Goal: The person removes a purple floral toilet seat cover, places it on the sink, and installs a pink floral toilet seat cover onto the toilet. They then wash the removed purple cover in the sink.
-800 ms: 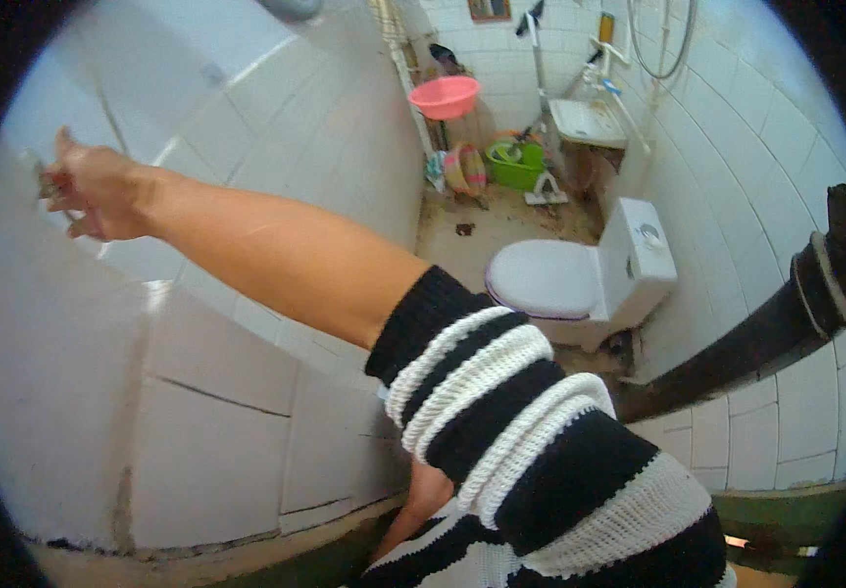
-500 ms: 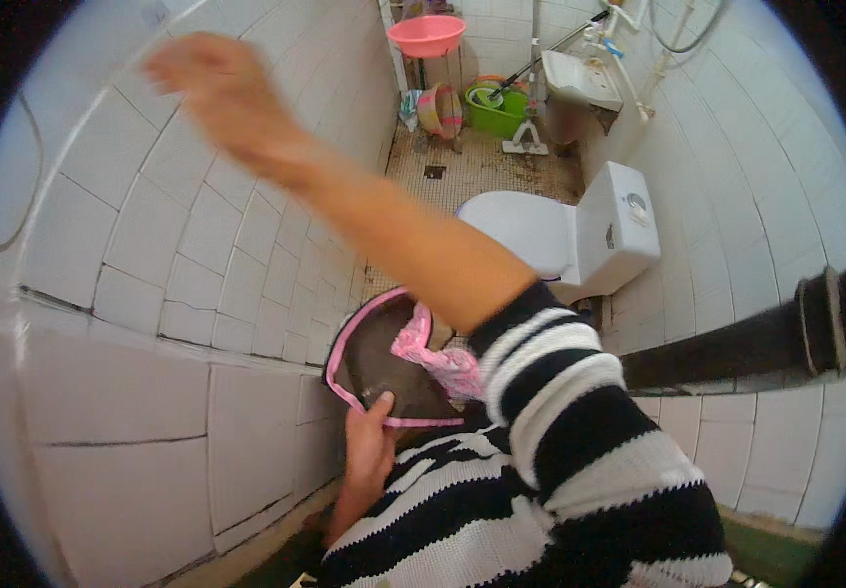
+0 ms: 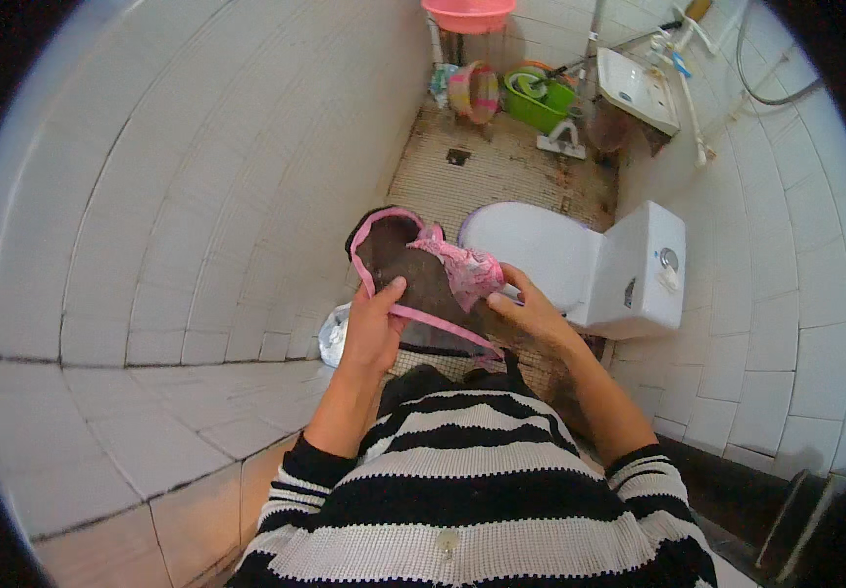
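Observation:
In front of my body I hold a dark, see-through-looking fabric piece edged with a pink band; its exact kind I cannot make out. My left hand is closed on its near left edge, thumb lying on top of the dark cloth. A pink patterned, lacy-looking part folds over the right side of the piece. At its right end my right hand pinches it between thumb and fingers. Whether the pink part is sewn to the dark cloth cannot be seen.
A white toilet stands just beyond my right hand, its lid down. Tiled wall rises close on my left. Farther off are a green tub, a striped basket, a pink basin and a sink.
My right arm has come down from the upper left, and its hand now grips the pink part. The fabric piece has been raised, with my left hand still on its edge.

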`<state>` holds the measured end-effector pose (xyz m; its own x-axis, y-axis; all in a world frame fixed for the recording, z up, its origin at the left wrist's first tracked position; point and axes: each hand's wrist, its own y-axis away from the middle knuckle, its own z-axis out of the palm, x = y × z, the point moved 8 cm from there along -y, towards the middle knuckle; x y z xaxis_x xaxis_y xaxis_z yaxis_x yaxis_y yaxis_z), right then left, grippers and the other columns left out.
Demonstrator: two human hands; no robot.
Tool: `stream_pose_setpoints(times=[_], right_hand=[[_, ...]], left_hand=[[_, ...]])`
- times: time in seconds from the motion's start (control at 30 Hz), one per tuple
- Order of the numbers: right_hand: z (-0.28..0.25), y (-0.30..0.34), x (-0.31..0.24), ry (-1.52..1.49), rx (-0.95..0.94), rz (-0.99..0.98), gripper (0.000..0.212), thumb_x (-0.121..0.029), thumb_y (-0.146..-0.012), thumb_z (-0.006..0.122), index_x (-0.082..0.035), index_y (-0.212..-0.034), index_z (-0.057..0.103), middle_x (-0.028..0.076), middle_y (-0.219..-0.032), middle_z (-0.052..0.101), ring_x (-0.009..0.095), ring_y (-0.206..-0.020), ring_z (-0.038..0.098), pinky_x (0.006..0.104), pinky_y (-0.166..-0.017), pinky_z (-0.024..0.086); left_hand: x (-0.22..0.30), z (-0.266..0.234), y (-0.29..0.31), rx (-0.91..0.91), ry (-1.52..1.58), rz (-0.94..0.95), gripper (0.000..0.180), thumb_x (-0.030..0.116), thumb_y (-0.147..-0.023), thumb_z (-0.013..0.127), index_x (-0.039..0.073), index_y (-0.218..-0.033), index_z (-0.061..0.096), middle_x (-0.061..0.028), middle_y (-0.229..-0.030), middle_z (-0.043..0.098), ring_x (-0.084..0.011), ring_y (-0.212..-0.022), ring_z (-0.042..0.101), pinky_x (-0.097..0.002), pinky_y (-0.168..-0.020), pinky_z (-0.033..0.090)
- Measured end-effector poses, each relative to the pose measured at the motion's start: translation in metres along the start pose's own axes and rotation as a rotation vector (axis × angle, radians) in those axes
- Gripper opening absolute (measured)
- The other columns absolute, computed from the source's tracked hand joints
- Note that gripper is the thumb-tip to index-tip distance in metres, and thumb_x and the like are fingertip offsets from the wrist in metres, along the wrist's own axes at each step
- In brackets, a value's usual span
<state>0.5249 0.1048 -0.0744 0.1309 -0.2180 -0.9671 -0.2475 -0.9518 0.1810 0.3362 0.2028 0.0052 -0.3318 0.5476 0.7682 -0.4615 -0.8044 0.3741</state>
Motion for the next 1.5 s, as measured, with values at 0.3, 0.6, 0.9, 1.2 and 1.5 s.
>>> stream_pose_setpoints(times=[0.3,0.6,0.9,1.2,1.5], right_hand=[[-0.056,-0.082,0.023,-0.388,0.234,0.02,0.03,-0.021,-0.085,0.059,0.0,-0.106,0.057,0.003,-0.091,0.058,0.01,-0.084,0.052,0.0238,-0.078,0.042],[-0.02,-0.169,0.157,-0.439,0.561,0.348,0.042,-0.027,-0.083,0.06,-0.001,-0.114,0.049,0.01,-0.104,0.054,0.02,-0.096,0.051,0.0309,-0.083,0.042],[0.051,-0.167,0.32,-1.127,0.899,1.038,0.049,-0.027,-0.087,0.05,-0.009,-0.129,0.035,0.013,-0.123,0.042,0.027,-0.107,0.044,0.0486,-0.082,0.044],[0.078,-0.166,0.413,-1.738,1.336,0.965,0.064,-0.03,-0.088,0.049,-0.007,-0.139,0.019,0.017,-0.142,0.02,0.032,-0.125,0.031,0.0531,-0.09,0.041],[0.09,-0.171,0.501,-1.977,1.623,0.911,0.04,-0.015,-0.087,0.046,-0.006,-0.125,0.037,0.016,-0.13,0.032,0.034,-0.122,0.032,0.0529,-0.094,0.037]], left_hand=[[-0.004,0.042,-0.146,-0.064,-0.084,-0.168,0.038,0.008,-0.083,0.056,0.005,-0.12,0.046,-0.0089,-0.112,0.056,-0.022,-0.097,0.057,-0.0366,-0.085,0.047],[0.011,0.013,-0.34,-0.234,-0.388,-0.155,0.041,0.009,-0.084,0.055,0.006,-0.124,0.045,-0.0067,-0.117,0.054,-0.0191,-0.103,0.053,-0.034,-0.089,0.043],[-0.006,-0.033,-0.459,-0.134,-0.566,-0.383,0.045,0.005,-0.085,0.054,0.007,-0.128,0.039,-0.006,-0.12,0.051,-0.0211,-0.108,0.051,-0.0373,-0.091,0.042],[-0.04,-0.032,-0.479,-0.152,-0.775,-0.443,0.047,0.002,-0.087,0.049,0.006,-0.132,0.034,-0.0078,-0.128,0.045,-0.0226,-0.114,0.046,-0.0385,-0.096,0.038],[-0.077,-0.059,-0.476,-0.151,-0.949,-0.549,0.05,-0.001,-0.086,0.047,0.005,-0.133,0.032,-0.0088,-0.128,0.045,-0.0243,-0.113,0.047,-0.0399,-0.096,0.039]])
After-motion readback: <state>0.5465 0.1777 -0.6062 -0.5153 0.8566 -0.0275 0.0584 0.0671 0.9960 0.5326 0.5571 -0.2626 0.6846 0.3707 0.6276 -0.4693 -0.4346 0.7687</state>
